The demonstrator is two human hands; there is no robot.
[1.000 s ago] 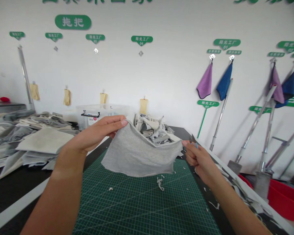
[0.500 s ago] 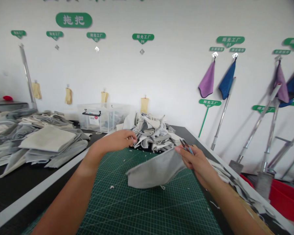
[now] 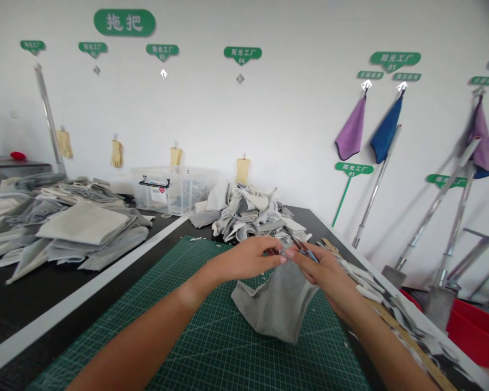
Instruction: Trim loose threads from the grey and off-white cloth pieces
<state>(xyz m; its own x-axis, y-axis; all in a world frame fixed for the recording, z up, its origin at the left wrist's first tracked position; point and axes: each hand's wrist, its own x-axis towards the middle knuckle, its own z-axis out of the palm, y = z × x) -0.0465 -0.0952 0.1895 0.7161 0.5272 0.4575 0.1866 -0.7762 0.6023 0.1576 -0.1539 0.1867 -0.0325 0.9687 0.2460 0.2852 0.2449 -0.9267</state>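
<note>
A piece of grey knit fabric [image 3: 274, 307] hangs down over the green cutting mat [image 3: 264, 369]. My left hand [image 3: 244, 259] pinches its upper edge between fingers and thumb. My right hand [image 3: 326, 279] meets the left at that edge and holds small blue-handled snips [image 3: 303, 250], whose metal blades point up and left toward the cloth. The exact contact point of the blades is hidden by my fingers. Behind my hands lies a heap of grey and white fabric scraps [image 3: 248, 214].
Folded stacks of pale cloth [image 3: 83, 224] cover the black table at left. A clear plastic box [image 3: 173, 190] stands behind them. Strips of cloth and a wooden ruler [image 3: 407, 336] lie along the right table edge. Beyond it are a red basin [image 3: 475, 331] and mops against the wall.
My hands have come together over the mat, with the fabric now gathered and hanging below them. The snips have moved left with my right hand, and the view has tilted slightly downward.
</note>
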